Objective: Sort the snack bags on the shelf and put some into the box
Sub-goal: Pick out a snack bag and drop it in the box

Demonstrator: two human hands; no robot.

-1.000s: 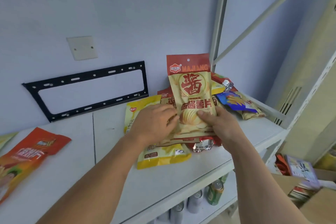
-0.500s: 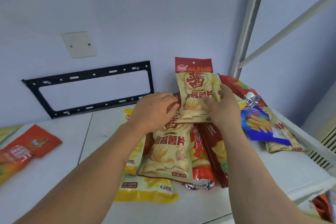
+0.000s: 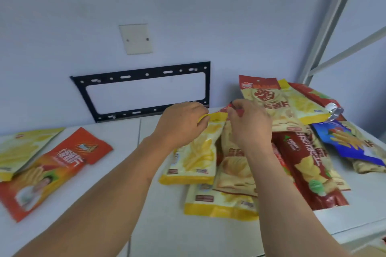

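A heap of snack bags lies on the white shelf (image 3: 129, 204) at the right. My left hand (image 3: 181, 123) pinches the top edge of a yellow fries bag (image 3: 196, 154) and lifts that end. My right hand (image 3: 249, 125) is closed on the top of a red-edged bag beside it, above a cream chip bag (image 3: 234, 169). The cream bag with a red header (image 3: 265, 98) leans at the back of the heap. A dark red bag (image 3: 309, 171) and a blue bag (image 3: 353, 142) lie to the right. No box is in view.
An orange bag (image 3: 52, 169) and a pale yellow bag (image 3: 23, 148) lie apart at the left of the shelf. A black metal bracket (image 3: 144, 89) and a blank plate (image 3: 136, 38) are on the wall behind. The shelf's upright post (image 3: 332, 19) rises at the right.
The cream red-header bag left both hands and now rests at the back of the heap. My left hand took the yellow fries bag; my right hand moved to a bag beside it. The view shifted left.
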